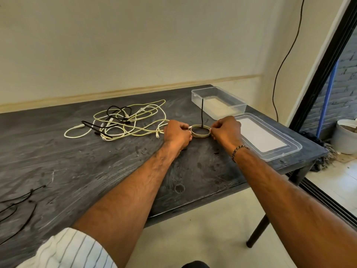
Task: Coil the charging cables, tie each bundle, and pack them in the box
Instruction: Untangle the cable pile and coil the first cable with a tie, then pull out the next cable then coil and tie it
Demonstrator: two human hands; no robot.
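Coiled cable [200,134] pinched by both hands' curled fingers [186,130].

A blue-handled mop [326,97] leans beside a white bucket [346,136].

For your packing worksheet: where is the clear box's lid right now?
The lid lies flat at the table's right end, just nearer than the open clear box, beside the right hand.

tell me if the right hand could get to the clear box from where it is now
Probably yes: the clear box stands open just beyond the right hand, nothing between them, though that hand now holds the coiled cable.
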